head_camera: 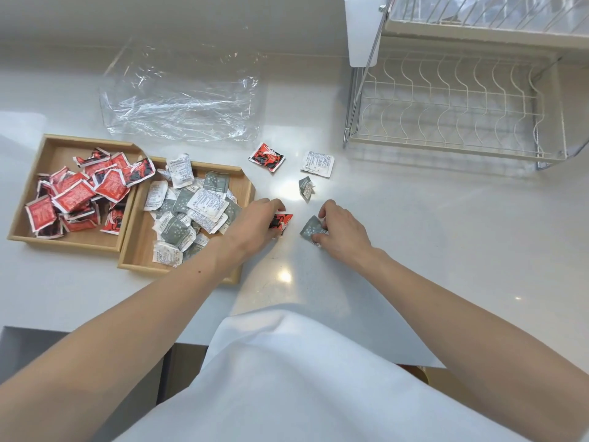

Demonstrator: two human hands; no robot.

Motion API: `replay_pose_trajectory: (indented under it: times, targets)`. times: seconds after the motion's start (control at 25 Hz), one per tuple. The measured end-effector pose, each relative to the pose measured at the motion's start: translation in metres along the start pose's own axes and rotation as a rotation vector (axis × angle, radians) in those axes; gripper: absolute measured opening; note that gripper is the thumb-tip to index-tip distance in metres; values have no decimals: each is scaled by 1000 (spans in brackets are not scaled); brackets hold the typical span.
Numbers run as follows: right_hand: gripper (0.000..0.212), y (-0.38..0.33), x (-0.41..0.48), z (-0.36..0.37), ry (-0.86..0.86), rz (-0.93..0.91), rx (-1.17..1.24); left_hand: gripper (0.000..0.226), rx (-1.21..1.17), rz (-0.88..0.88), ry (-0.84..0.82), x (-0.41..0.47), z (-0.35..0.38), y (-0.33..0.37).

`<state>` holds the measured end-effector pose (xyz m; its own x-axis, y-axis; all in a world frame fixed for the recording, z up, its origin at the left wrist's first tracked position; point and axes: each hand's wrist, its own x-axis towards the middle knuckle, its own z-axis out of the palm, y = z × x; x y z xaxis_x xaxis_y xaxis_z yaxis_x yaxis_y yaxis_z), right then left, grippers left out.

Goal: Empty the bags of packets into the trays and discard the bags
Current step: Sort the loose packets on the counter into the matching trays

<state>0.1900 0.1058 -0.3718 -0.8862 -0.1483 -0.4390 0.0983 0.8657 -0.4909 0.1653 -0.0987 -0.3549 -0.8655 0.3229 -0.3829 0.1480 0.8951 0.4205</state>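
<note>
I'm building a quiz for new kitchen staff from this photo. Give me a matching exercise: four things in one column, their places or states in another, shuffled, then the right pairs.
Things:
1. left tray
2. right tray
3. clear plastic bag
4. left hand

Places or states:
A. lies empty and flat on the counter behind the trays
B. holds the red packets
C. pinches a red packet on the counter
D. holds the grey and white packets

Pairs: 1-B, 2-D, 3-A, 4-C
</note>
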Motion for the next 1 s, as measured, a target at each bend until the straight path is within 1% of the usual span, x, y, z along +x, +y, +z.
replay_pose_trajectory:
  times: [0.12, 0.2, 0.28, 0.32, 0.4, 0.52, 0.6, 0.68, 0.76, 0.84, 0.92, 1.0]
  targets:
    - [42, 2, 3, -3, -29, -1, -13, 55, 117, 13, -59, 5, -8, 0]
    - [34, 3, 5, -4, -52, 0, -30, 50, 176, 6, -106, 6, -9, 2]
    - [23, 3, 7, -6, -95, 5, -61, 47, 204, -4, -115, 8, -11, 3]
    - [22, 3, 8, -8, -119, -3, -65, 47, 205, -5, -112, 8, -12, 4]
    - [30, 2, 12, -16, -145, -19, 28, 49, 190, 3, -108, 10, -13, 3]
    - [46, -6, 28, -36, -79, -59, 207, 41, 79, -5, -95, 14, -23, 2]
    - [55, -15, 44, -45, -57, -106, 201, 30, -34, -18, -56, 22, -36, 0]
    - [62, -23, 59, -50, -84, -138, 116, 25, -65, -39, 5, 35, -53, -3]
    - [60, -26, 72, -49, -108, -139, -10, 33, -50, -61, 30, 54, -68, -7]
    - [47, -27, 80, -44, -107, -148, -109, 51, -29, -82, 7, 75, -78, -13]
    - [41, -26, 82, -39, -74, -128, -130, 69, 6, -95, -33, 94, -83, -19]
    - [38, -22, 82, -36, -45, -118, -107, 76, 52, -81, -74, 107, -84, -24]
